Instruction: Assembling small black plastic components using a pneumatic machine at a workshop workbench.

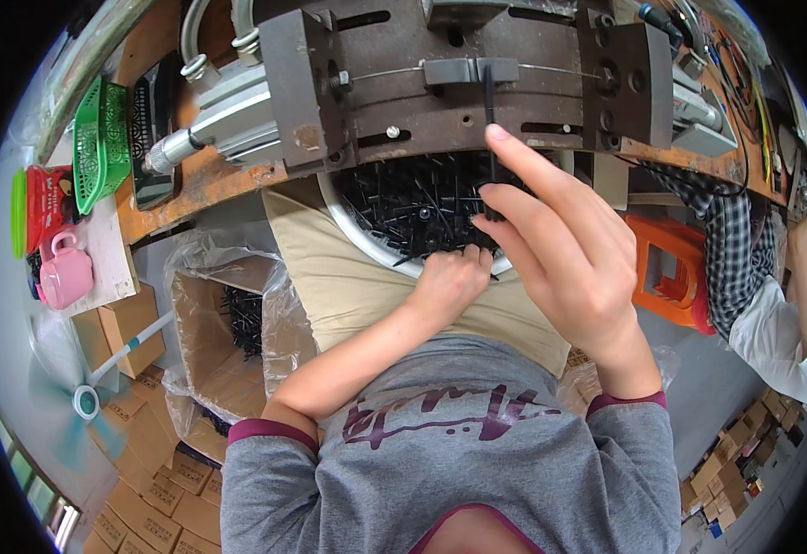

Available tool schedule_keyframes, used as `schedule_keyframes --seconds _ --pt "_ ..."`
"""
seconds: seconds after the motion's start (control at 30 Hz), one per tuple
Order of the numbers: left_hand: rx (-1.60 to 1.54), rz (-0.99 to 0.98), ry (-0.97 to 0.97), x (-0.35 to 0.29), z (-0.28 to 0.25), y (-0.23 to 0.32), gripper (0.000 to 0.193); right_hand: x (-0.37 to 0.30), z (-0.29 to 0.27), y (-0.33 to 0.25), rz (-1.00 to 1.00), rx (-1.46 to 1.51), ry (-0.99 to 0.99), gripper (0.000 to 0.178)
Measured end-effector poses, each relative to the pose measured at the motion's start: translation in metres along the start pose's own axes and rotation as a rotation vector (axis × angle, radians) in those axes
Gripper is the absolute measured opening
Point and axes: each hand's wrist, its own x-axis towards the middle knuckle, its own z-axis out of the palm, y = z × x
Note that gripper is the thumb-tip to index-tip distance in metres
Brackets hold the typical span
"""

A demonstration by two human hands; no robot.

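One black rod (490, 103) is pointing up past the bowl (337, 212), right hand (574, 263) holding it. Thumb and middle finger are pinching its lower part; index is stretching out alongside, tip resting by the rod. Its far end is overlapping the grey block (454, 71) on the jig (376, 106) beyond the bowl; can't tell from here if they're touching. Left hand (454, 282) is lying at the bowl's near rim, fingers curling in close together beside the black parts (403, 198); can't tell whether they're pinching one. Parts are filling the bowl, thin and loose, pointing every way. Bowl is sitting over the person's lap, beige cloth (302, 249) showing around it. Left of bowl: a carton (205, 319) is standing open, clear liner spilling over, more black parts lying inside. Farther left of bowl: green basket (99, 138), pink mug (66, 272), fan (85, 402). Right of bowl: orange stool (666, 231), a co-worker in checked trousers (726, 212) showing just beside it.
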Motion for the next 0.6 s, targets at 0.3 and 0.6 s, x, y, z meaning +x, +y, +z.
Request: schedule_keyframes --seconds 0.3,0.6 --pt "-0.250 -0.030 0.144 0.003 -0.044 0.010 0.014 0.025 0.006 0.000 -0.020 -0.221 -0.052 0.025" --pt "-0.975 -0.316 0.153 -0.003 -0.152 0.004 0.024 0.038 -0.006 -0.008 0.013 -0.334 -0.160 0.025"
